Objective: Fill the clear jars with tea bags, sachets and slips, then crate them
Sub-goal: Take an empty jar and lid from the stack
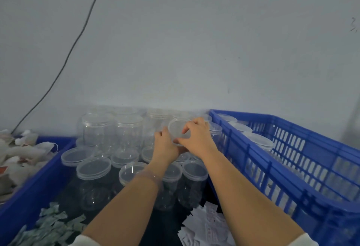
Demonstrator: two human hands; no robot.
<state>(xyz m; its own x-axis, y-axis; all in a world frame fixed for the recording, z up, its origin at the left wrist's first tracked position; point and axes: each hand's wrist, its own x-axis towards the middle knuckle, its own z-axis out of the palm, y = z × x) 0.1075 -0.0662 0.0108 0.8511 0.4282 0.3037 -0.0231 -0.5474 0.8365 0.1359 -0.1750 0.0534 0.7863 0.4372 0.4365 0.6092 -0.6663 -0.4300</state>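
Observation:
Both hands reach to the back of a cluster of clear lidded jars [95, 169] on a dark table. My right hand [196, 134] pinches the rim of a clear lid [176, 127], tilted up toward me. My left hand [165, 146] grips the jar under that lid; the jar is mostly hidden by the hands. On the right stands a blue slatted crate [292, 167] holding several capped jars [259, 140]. A blue bin [37, 179] on the left holds white tea bags [25, 150]. Green sachets [52, 224] lie at the lower left, white paper slips [208, 224] at the lower middle.
Taller stacked jars [128, 130] stand against the pale wall behind the cluster. A black cable [78, 37] runs diagonally down the wall at the left. The crate's wall rises close beside my right forearm.

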